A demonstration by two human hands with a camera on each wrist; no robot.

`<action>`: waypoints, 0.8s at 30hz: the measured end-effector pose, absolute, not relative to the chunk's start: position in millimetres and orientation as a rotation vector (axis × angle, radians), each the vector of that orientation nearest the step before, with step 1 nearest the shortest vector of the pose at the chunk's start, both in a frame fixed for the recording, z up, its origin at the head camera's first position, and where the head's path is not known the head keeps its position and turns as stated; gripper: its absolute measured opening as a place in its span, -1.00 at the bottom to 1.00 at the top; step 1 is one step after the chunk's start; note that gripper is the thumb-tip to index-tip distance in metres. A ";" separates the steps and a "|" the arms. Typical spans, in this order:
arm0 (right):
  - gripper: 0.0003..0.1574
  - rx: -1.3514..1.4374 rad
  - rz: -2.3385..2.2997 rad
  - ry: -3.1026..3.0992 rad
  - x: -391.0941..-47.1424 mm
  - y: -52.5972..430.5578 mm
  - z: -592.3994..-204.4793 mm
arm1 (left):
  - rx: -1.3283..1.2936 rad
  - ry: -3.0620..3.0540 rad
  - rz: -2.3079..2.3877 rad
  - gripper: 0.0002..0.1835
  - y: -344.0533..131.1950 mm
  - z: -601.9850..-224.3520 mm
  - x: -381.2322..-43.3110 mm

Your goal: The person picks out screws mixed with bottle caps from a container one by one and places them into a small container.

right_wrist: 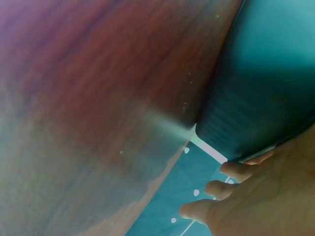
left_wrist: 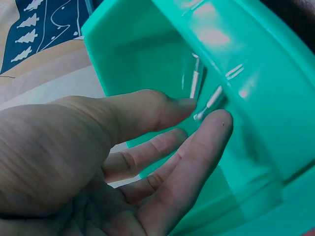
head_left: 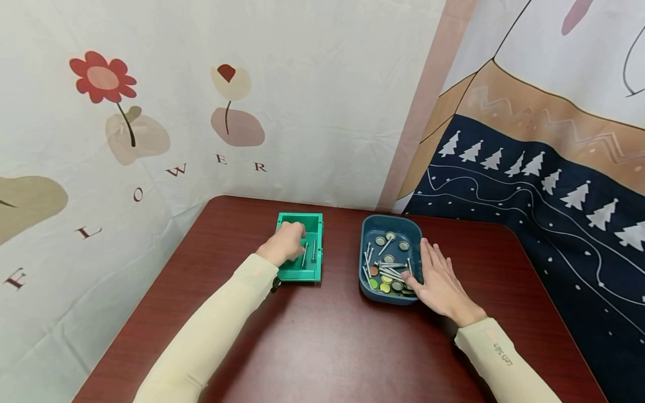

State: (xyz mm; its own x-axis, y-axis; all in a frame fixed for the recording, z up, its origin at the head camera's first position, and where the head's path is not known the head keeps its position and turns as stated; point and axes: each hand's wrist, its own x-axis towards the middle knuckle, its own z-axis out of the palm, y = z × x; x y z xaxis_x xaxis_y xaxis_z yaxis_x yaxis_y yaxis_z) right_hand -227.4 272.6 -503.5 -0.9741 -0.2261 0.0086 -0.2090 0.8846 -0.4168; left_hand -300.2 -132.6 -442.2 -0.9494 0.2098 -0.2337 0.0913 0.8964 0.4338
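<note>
My left hand (head_left: 286, 243) reaches down into a green plastic box (head_left: 313, 224). In the left wrist view the thumb and index finger stand apart with nothing between them. Just beyond their tips two slim silver screws (left_wrist: 196, 78) lie on the box floor. My right hand (head_left: 445, 285) rests along the right rim of a dark blue bin (head_left: 379, 220), fingers stretched out and thumb over the edge. Inside that bin are several long silver screws (head_left: 392, 265) and round caps (head_left: 385, 287) in silver, yellow, green and copper.
Both containers stand on a dark red wooden table (head_left: 327, 341), with a gap between them. A printed cloth (head_left: 327, 112) hangs behind the table's far edge, and a navy one with white trees (head_left: 544, 224) hangs at the right.
</note>
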 end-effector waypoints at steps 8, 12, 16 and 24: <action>0.36 -0.348 -0.655 3.010 -227.8 273.1 -504.8 | 0.220 2.834 0.608 -0.53 -131.7 -436.6 -297.4; 0.37 -0.347 -0.655 3.011 -227.6 273.1 -505.3 | 0.210 2.848 0.666 -0.54 -130.2 -434.8 -296.9; 0.37 -0.344 -0.658 3.011 -227.1 273.0 -505.4 | 0.219 2.851 0.740 -0.55 -127.9 -432.1 -296.0; 0.37 -0.335 -0.646 3.016 -229.6 272.3 -505.1 | 0.276 2.880 0.764 -0.57 -119.1 -424.5 -294.4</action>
